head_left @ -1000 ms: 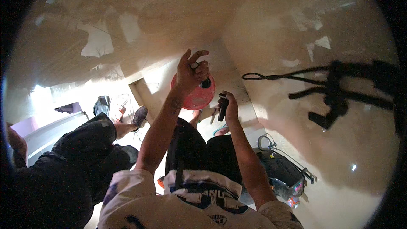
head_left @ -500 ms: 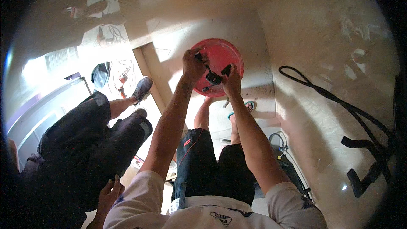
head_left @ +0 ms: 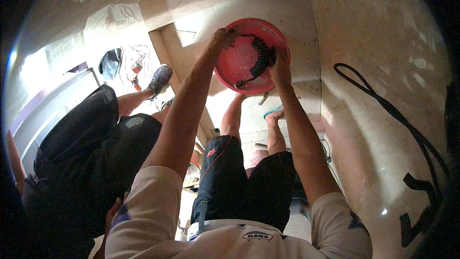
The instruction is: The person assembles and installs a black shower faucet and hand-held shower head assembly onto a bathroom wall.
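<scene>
Both my arms reach forward to a round red plastic basin (head_left: 239,62), which sits on the pale floor against the foot of the beige wall (head_left: 383,43). My left hand (head_left: 221,37) is at the basin's upper left rim, fingers curled over the edge; whether they actually pinch the rim or the end of the cord there I cannot tell, too dark. My right hand (head_left: 280,67) is at the basin's right side, fingers bent and closed around a black coiled cord (head_left: 258,60). The cord runs in a curve inside the basin, from the top near my left hand, down past my right hand, ending in a straight black piece at the basin's lower left. The coil lies against the red inner surface.

Below the basin, my bare legs in dark shorts (head_left: 249,182); one foot in a teal sandal (head_left: 273,112) just under the basin's lower right edge. Right of the basin, well apart, a long black strap (head_left: 393,112) hangs across the wall. Left of the basin, another person's leg in dark trousers (head_left: 96,134) with a grey shoe (head_left: 160,77). Farther left of the basin, tangled wires and a dark object (head_left: 112,62) on the bright floor, blurred.
</scene>
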`<state>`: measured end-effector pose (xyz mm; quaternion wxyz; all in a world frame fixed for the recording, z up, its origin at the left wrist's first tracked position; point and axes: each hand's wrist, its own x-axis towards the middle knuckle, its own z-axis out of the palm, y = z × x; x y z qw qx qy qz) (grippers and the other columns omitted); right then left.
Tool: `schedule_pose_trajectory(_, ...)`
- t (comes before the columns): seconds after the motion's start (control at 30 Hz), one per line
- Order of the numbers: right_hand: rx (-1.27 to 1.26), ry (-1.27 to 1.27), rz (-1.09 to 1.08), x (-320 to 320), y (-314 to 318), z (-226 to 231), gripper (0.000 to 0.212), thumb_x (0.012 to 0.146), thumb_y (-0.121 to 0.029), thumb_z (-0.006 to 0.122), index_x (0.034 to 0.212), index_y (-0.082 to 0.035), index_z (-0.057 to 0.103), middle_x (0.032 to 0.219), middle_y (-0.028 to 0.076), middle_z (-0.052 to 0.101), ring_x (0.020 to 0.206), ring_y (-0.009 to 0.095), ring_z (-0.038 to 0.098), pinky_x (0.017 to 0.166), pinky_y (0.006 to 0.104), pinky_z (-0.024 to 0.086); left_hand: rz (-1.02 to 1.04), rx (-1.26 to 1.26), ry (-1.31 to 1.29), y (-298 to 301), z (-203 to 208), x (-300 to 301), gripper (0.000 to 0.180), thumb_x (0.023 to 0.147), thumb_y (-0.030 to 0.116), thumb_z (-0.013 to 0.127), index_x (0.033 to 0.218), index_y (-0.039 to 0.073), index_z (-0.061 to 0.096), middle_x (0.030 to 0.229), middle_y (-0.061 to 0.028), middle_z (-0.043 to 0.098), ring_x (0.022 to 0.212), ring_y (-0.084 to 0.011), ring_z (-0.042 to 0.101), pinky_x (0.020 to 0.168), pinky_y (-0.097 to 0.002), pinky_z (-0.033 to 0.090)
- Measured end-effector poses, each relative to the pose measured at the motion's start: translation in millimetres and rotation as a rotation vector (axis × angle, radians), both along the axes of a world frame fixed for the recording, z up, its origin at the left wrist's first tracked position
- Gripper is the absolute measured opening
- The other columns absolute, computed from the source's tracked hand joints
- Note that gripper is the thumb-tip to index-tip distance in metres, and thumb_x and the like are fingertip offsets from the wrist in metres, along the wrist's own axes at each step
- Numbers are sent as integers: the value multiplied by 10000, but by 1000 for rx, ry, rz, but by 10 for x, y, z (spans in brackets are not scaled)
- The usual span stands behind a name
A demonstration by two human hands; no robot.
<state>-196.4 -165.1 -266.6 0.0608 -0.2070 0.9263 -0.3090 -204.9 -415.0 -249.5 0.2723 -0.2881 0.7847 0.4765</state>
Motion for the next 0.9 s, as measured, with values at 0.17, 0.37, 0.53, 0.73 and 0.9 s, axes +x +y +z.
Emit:
schedule_pose_trajectory(0.17, 36, -255, -19, 1, 219, 57, 568, 728, 41, 541, 1275, -31, 407, 1178, 251, 498, 1058, 405, 521, 902, 440, 436, -350, -248, -247, -48, 30, -123, 459, 822, 521, 522, 986, 120, 676, 830, -112, 683, 704, -212, 670, 643, -374, 530)
schedule_pose_trajectory(0.37, -45, -334, -137, -32, -16, 443, 560, 744, 27, 504, 1292, -32, 408, 1169, 256, 520, 1080, 382, 518, 916, 435, 425, -586, -463, -288, -271, -100, -133, 412, 782, 507, 561, 994, 174, 677, 884, -69, 683, 876, -226, 655, 767, -371, 503)
schedule_pose_trajectory(0.53, 48, -188, -273, -122, 690, 527, 505, 801, -107, 519, 1280, -7, 396, 1199, 247, 494, 1097, 381, 491, 937, 431, 395, -891, -618, 208, -32, 7, -372, 299, 783, 387, 569, 908, 133, 664, 770, -114, 663, 728, -274, 645, 659, -425, 485)
schedule_pose_trajectory(0.73, 78, -261, -628, 676, 890, 1654, 534, 746, -54, 565, 1262, -63, 427, 1110, 212, 570, 962, 353, 582, 808, 425, 475, -676, -52, 479, 291, 785, -378, 320, 911, 306, 439, 1076, 69, 577, 1062, -170, 580, 995, -331, 537, 879, -426, 415)
schedule_pose_trajectory(0.9, -446, -259, -1105, 631, 1254, 3855, 378, 791, -27, 503, 1167, -45, 480, 857, 91, 618, 801, 188, 608, 720, 300, 492, -383, 997, 657, 2560, 4379, -1342, 282, 884, 195, 581, 1123, 57, 527, 982, -67, 585, 936, -152, 568, 824, -305, 456)
